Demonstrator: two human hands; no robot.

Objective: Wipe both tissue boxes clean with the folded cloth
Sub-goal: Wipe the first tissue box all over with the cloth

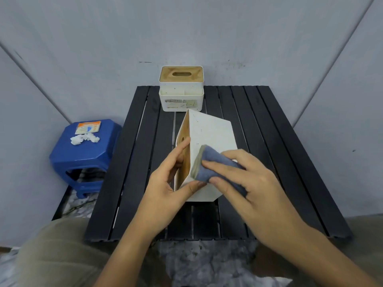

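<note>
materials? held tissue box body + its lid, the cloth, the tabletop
Held tissue box body: matte white, smooth, rounded corners, dark specks; probably plastic.
Its lid: tan with faint grain, so wood or bamboo, possibly a printed look.
Cloth: blue-grey, soft, folded, fuzzy surface; likely microfibre or terry.
Table: matte black slats with gaps; metal or plastic, can't tell.

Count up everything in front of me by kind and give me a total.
Tissue boxes: 2, near tissue box and far tissue box
Cloth: 1
Table: 1
Stool: 1
Packet: 1
Total: 6, not counting the heap of white scraps on the stool.
</note>
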